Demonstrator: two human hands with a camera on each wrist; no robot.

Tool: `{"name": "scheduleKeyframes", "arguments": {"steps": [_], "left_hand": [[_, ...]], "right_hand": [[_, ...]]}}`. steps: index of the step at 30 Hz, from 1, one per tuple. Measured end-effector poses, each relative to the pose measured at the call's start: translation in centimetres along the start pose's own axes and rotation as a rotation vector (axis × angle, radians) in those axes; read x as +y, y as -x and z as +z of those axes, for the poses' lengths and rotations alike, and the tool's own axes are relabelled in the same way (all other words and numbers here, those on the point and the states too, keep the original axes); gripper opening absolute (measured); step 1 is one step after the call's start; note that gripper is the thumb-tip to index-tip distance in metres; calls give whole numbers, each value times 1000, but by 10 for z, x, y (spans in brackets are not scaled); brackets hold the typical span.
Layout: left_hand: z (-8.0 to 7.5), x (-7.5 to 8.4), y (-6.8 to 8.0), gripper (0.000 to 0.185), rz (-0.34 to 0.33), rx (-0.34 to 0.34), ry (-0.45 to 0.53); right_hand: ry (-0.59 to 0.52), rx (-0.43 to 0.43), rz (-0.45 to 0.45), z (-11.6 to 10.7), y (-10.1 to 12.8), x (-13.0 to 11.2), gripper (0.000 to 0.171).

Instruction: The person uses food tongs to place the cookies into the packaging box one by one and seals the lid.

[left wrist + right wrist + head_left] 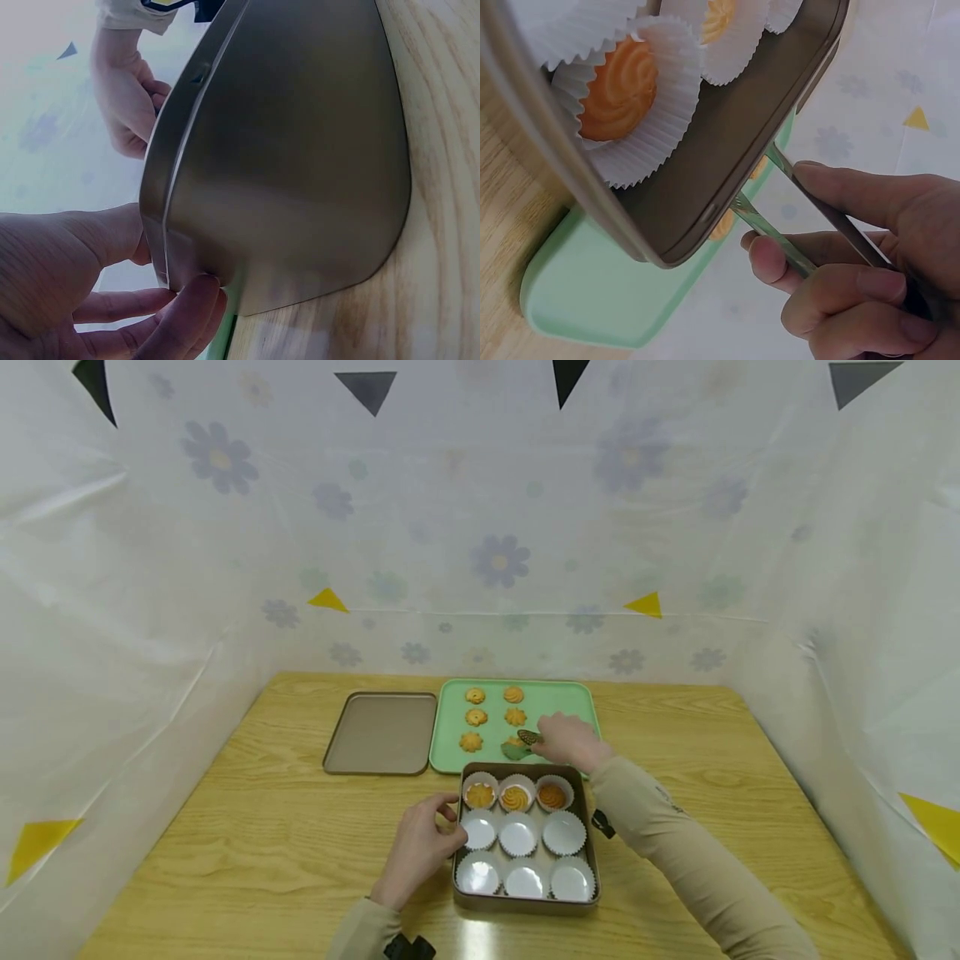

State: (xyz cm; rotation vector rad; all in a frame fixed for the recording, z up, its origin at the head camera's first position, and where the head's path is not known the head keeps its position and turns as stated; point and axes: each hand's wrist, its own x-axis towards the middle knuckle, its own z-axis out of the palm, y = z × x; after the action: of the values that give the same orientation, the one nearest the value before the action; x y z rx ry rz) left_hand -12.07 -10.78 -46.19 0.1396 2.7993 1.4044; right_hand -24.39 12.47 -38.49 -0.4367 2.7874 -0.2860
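Observation:
A brown metal tin [525, 902] holds paper cups; the three in its far row each hold a swirl cookie [515, 797], the others are empty. My left hand [420, 847] grips the tin's left edge, thumb on the rim and fingers against the wall [300, 150]. Behind the tin, a green tray [562, 702] carries several cookies. My right hand [568, 742] holds metal tongs [527, 739], whose tips are at the near-right cookie on that tray. In the right wrist view my fingers [855, 285] squeeze the tongs [769, 229] beyond the tin's far wall [705, 187].
A brown lid [382, 731] lies upturned to the left of the green tray. All of it sits on a wooden table [262, 827], enclosed by white flowered sheeting on three sides.

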Motion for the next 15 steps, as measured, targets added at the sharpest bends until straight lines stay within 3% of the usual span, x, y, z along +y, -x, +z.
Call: {"name": "scheduleKeyframes", "arguments": {"steps": [15], "left_hand": [[-1,1,0,54,-19,-9,17]], "right_hand": [[-10,36,-48,-11,10,12,25]]}}
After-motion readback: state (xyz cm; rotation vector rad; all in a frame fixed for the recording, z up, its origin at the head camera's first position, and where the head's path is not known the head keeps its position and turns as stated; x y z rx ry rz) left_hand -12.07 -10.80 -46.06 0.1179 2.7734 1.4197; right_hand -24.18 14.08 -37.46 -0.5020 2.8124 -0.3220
